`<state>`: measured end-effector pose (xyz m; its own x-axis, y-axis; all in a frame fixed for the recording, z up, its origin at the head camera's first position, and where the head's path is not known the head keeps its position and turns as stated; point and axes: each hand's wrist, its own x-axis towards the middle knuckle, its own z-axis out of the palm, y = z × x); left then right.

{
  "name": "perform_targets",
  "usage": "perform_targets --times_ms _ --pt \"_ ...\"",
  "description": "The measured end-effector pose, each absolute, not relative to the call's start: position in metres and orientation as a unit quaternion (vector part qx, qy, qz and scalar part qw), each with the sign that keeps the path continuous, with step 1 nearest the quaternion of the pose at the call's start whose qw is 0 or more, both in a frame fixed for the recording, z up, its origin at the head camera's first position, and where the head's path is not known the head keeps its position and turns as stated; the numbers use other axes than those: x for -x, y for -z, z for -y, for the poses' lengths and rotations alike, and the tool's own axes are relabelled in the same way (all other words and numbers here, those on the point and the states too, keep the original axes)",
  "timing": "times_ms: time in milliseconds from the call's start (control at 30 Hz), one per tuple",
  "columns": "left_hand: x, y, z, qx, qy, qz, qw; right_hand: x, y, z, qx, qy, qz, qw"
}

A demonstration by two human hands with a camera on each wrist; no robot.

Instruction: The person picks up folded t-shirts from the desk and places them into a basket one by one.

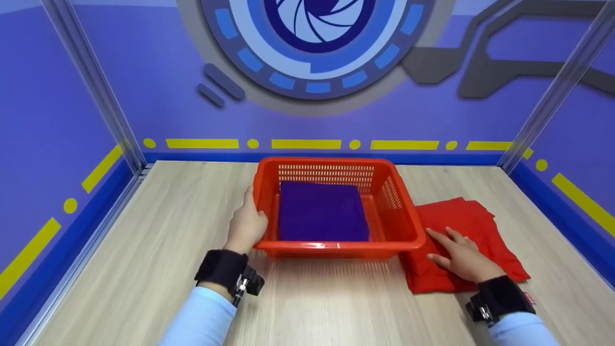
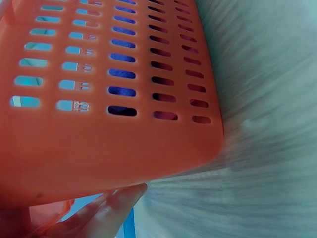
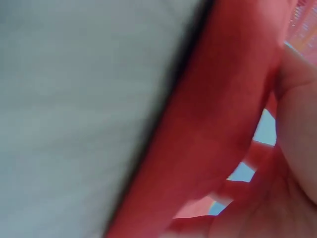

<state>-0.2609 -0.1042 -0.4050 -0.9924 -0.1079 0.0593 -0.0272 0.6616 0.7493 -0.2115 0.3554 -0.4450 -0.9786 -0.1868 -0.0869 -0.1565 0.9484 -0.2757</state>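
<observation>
Orange-red slotted plastic makes up the laundry basket (image 1: 394, 202) that stands on the pale wood-grain tabletop (image 1: 158, 240), near the middle and close to the back wall. A folded purple towel (image 1: 321, 211) lies flat on its floor, filling most of it, its longer side running from the near rim toward the far one.

The left hand (image 1: 247, 223) rests against the outside of the basket's left wall, fingers (image 2: 111, 208) straight and laid along the plastic, thumb toward the near corner; it presses rather than grips, which I judge steadies the basket so it will not slide sideways. The left wrist view shows the slotted wall just above those fingers, with purple showing through the slots.

The right hand (image 1: 459, 257) lies flat on a folded red cloth (image 1: 475, 218) that sits on the tabletop just beside the basket's right wall, its near-left edge touching or slipping under the rim. The fingers (image 1: 439, 238) are spread and nearly straight, pointing up and left toward the basket, palm down on the fabric; nothing is pinched that I can see. The right wrist view is blurred, showing only red cloth and part of the hand.

The red cloth is a rough rectangle, slightly skewed, with its long axis running from the near edge away toward the back right.
</observation>
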Motion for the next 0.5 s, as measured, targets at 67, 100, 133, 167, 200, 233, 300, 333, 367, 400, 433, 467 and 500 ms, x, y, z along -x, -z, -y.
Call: perform_targets --times_ms 67,100,133,167,200,233,300,333,367,400,433,467,500 --pt "0.261 0.405 0.105 -0.037 0.411 0.909 0.051 0.206 0.443 -0.355 0.089 0.13 -0.986 0.061" --pt "0.261 0.406 0.106 -0.037 0.411 0.909 0.052 0.204 0.442 -0.354 0.089 0.128 -0.986 0.064" --pt "0.261 0.406 0.106 -0.038 0.411 0.909 0.052 0.202 0.442 -0.353 0.088 0.128 -0.986 0.067" --pt "0.261 0.406 0.106 -0.038 0.413 0.909 0.051 0.2 0.441 -0.353 0.083 0.125 -0.986 0.074" --pt "0.261 0.406 0.106 -0.038 0.413 0.908 0.051 0.197 0.44 -0.352 0.08 0.122 -0.986 0.08" --pt "0.261 0.406 0.107 -0.038 0.414 0.908 0.05 0.195 0.44 -0.351 0.076 0.119 -0.986 0.086" --pt "0.261 0.406 0.106 -0.038 0.415 0.908 0.049 0.19 0.439 -0.35 0.065 0.111 -0.987 0.099" --pt "0.261 0.406 0.106 -0.037 0.416 0.907 0.048 0.188 0.438 -0.349 0.059 0.106 -0.987 0.108" --pt "0.261 0.405 0.106 -0.037 0.417 0.907 0.047 0.185 0.437 -0.349 0.053 0.099 -0.987 0.116" --pt "0.261 0.405 0.105 -0.037 0.417 0.907 0.047 0.181 0.436 -0.348 0.048 0.093 -0.987 0.124" --pt "0.261 0.404 0.105 -0.036 0.419 0.906 0.046 0.178 0.435 -0.347 0.041 0.087 -0.986 0.134" --pt "0.261 0.404 0.105 -0.036 0.419 0.906 0.046 0.174 0.435 -0.347 0.036 0.082 -0.986 0.141" --pt "0.261 0.403 0.104 -0.036 0.419 0.906 0.046 0.171 0.434 -0.346 0.033 0.079 -0.985 0.147"
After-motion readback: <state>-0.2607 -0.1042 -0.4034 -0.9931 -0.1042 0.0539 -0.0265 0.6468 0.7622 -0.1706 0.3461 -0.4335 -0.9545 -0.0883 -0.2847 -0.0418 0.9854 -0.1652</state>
